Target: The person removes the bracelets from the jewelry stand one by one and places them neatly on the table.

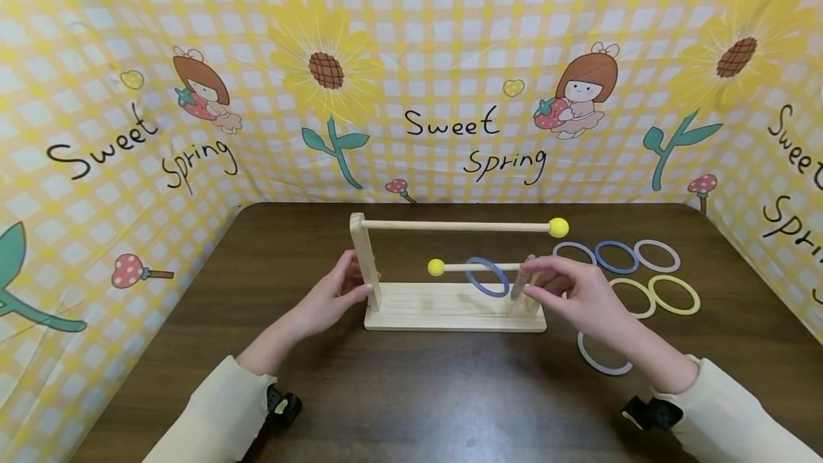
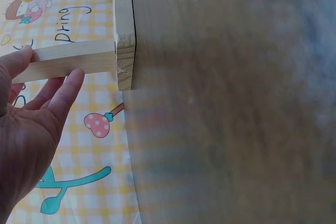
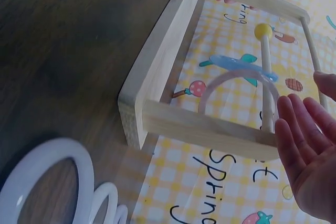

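A wooden stand (image 1: 450,306) sits mid-table, with a tall left post (image 1: 358,256) and a short right post. A long upper rod (image 1: 456,226) and a short lower rod each end in a yellow ball. A blue ring (image 1: 486,277) hangs on the lower rod. My left hand (image 1: 360,281) touches the tall post with straight fingers, thumb behind it; the left wrist view shows the hand (image 2: 50,66) against that post (image 2: 73,59). My right hand (image 1: 530,281) rests at the short post, and in the right wrist view it (image 3: 307,95) lies open beside the post (image 3: 210,129) and the ring (image 3: 231,77).
Several loose rings lie on the dark table right of the stand: pale purple (image 1: 574,252), blue (image 1: 616,256), lilac (image 1: 657,256), two yellow (image 1: 674,294) and a white one (image 1: 601,361) partly under my right wrist. Printed yellow cloth walls close in three sides.
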`<state>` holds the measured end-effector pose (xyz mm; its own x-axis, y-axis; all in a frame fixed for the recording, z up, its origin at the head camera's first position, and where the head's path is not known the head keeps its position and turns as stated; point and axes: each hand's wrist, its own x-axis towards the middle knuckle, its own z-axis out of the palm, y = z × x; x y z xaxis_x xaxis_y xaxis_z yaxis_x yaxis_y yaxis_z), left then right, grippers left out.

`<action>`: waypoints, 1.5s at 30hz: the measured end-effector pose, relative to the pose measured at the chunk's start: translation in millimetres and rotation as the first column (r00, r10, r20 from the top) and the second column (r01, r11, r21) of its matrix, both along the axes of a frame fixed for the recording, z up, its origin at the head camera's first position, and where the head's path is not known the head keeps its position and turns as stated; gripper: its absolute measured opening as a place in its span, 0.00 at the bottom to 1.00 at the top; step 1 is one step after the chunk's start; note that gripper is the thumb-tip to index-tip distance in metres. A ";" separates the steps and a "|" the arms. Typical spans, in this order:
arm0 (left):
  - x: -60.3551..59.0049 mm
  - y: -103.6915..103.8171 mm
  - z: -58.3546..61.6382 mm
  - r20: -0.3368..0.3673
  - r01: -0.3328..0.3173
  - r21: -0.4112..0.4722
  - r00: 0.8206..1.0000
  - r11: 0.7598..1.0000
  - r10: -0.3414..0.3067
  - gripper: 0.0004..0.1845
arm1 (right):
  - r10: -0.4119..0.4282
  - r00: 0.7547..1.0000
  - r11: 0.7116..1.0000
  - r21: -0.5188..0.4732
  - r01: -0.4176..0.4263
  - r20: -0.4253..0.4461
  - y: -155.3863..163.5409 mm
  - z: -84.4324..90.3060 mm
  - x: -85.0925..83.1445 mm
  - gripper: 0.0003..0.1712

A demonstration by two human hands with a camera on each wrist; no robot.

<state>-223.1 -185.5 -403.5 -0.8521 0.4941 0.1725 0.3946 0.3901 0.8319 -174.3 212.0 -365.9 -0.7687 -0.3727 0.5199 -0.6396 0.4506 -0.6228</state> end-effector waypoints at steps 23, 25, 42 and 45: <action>0.6 0.7 0.4 0.007 -0.002 -0.003 1.000 1.000 0.002 0.24 | -0.111 0.992 0.994 0.004 0.111 0.064 -17.3 -8.4 -3.1 0.14; 0.6 0.6 0.2 0.008 -0.001 -0.003 1.000 1.000 0.001 0.24 | -0.129 0.989 0.992 0.009 0.128 0.067 -19.2 -8.9 -3.1 0.15; -0.3 -0.1 -1.4 -0.009 0.006 0.005 1.000 1.000 -0.006 0.24 | -0.243 0.966 0.965 0.079 0.249 -0.085 -43.8 -13.5 -9.5 0.14; -0.3 -0.1 -1.7 -0.012 0.008 0.003 1.000 1.000 -0.008 0.23 | -0.260 0.960 0.957 0.109 0.270 -0.102 -48.4 -13.9 -10.2 0.14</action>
